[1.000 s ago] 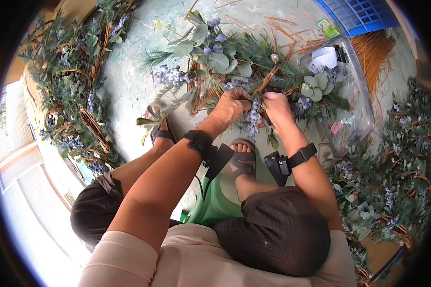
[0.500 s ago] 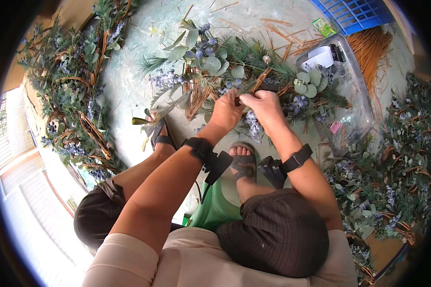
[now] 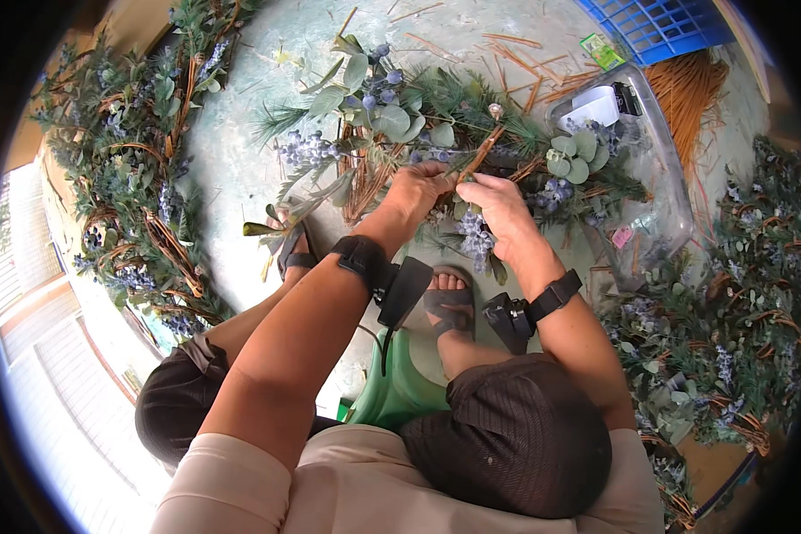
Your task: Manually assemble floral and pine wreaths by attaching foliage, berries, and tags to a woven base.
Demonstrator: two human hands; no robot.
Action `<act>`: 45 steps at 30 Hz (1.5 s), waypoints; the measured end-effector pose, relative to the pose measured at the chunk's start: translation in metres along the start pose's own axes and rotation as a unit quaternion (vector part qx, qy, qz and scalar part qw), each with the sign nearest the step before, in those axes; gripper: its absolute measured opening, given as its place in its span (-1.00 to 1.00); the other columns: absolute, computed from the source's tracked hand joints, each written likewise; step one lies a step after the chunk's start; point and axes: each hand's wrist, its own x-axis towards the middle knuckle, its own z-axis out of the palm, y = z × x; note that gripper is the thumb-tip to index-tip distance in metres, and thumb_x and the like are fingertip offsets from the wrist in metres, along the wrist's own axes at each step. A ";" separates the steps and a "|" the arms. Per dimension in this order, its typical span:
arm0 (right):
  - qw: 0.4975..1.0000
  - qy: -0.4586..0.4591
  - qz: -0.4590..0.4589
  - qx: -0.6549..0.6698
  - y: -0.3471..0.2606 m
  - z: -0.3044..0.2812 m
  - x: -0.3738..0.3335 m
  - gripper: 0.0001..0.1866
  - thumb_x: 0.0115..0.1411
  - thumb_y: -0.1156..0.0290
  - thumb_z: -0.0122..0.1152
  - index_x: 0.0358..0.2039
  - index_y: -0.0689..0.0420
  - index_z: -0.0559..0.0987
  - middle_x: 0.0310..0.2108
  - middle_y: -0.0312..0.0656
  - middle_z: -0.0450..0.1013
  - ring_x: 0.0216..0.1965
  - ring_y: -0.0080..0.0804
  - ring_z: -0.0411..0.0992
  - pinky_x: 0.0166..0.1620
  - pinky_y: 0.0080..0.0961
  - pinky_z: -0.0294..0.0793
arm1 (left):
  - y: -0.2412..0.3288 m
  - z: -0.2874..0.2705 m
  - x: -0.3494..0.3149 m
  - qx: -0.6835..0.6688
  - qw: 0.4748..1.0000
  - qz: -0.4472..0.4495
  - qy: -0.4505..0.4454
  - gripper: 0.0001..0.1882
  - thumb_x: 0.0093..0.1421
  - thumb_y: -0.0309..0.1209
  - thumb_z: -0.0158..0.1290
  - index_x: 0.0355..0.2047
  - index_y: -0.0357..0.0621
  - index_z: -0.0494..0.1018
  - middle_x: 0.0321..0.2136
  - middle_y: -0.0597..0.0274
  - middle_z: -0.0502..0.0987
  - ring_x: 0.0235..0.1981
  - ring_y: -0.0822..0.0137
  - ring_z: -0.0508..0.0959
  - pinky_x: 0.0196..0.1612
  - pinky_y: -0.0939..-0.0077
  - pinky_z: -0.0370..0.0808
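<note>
In front of me on the floor lies a twig wreath (image 3: 360, 182) with artificial eucalyptus leaves, pine sprigs and blue berries. My left hand (image 3: 416, 194) is closed on the wreath's near side, its fingertips partly hidden among the greenery. Close beside it, my right hand (image 3: 500, 209) pinches a thin stem between thumb and fingers. A spray of pale blue flowers (image 3: 477, 236) hangs just below that pinch. A bare brown twig (image 3: 483, 149) sticks up behind both hands. Exactly where the pinched stem meets the wreath is hidden.
A clear plastic tray (image 3: 685, 200) holding a white box stands right of the wreath. Beyond it are a bundle of brown sticks (image 3: 685, 98) and a blue crate (image 3: 663, 27). Finished-looking garlands pile up at left (image 3: 125, 160) and right (image 3: 721, 329). A green stool (image 3: 400, 383) is beneath me.
My left hand has turned and shifted slightly left and down. The right hand has drawn a little down, and the brown twig behind shows more.
</note>
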 end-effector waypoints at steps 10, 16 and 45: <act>0.922 -0.002 -0.163 -0.350 0.020 -0.023 0.021 -0.85 -0.18 0.39 0.04 -0.64 0.20 0.48 -0.63 0.02 0.36 -0.56 -0.10 0.33 -0.47 -0.36 0.29 | 0.025 -0.003 0.001 0.757 0.599 0.262 -0.020 -0.80 -0.14 -0.44 0.13 -0.43 -0.14 0.45 -0.43 0.27 0.49 -0.36 0.35 0.46 -0.29 0.59 0.32; 0.894 -0.061 -0.257 -0.362 0.030 -0.021 0.026 -0.88 -0.21 0.46 0.03 -0.59 0.13 0.52 -0.62 -0.06 0.37 -0.51 -0.13 0.38 -0.44 -0.34 0.36 | 0.053 0.018 -0.005 0.484 0.844 0.172 0.155 -0.79 -0.08 -0.33 0.02 -0.51 -0.22 0.38 -0.61 -0.07 0.42 -0.50 -0.04 0.44 -0.39 0.24 0.37; 0.898 -0.064 -0.219 -0.376 0.031 -0.022 0.029 -0.77 -0.11 0.45 -0.08 -0.68 0.38 0.42 -0.65 0.19 0.33 -0.51 0.07 0.35 -0.42 -0.22 0.33 | 0.101 0.057 0.018 0.753 0.614 0.224 -0.078 -0.88 -0.09 -0.49 -0.10 -0.52 -0.14 0.44 -0.53 -0.01 0.46 -0.41 0.05 0.47 -0.33 0.32 0.40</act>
